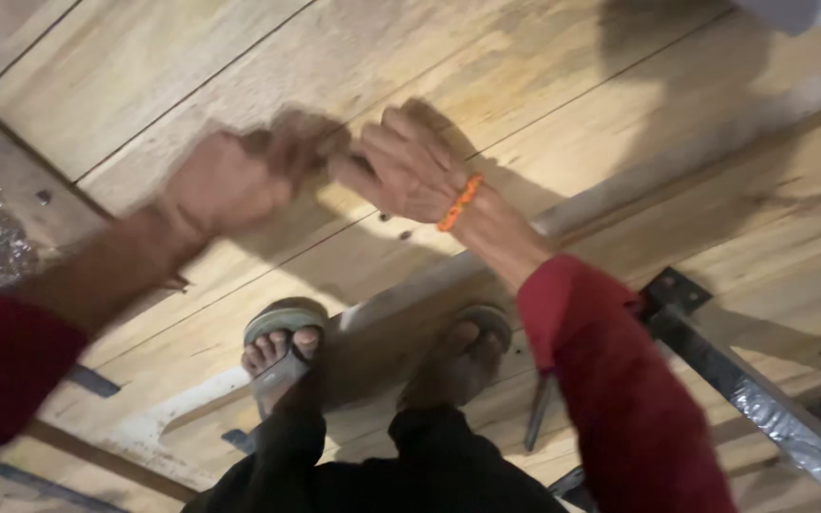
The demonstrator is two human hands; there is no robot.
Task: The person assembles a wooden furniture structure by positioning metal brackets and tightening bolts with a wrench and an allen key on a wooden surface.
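The left hand (230, 180) is blurry, with fingers curled shut. The right hand (401, 166), with fingers bent, meets it over the wooden boards (525, 85). I cannot tell what they hold. Two feet in sandals (282, 356) stand below.

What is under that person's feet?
Pale plywood boards lie under the sandalled feet. Metal bars show at the edges; what lies beneath the boards is hidden.

Both arms are reaching forward in rolled-back red sleeves, the hands meeting at the middle. The left hand (239, 176) is curling into a loose fist, blurred. The right hand (401, 166) is bending its fingers toward the left one, touching it, an orange band circling its wrist.
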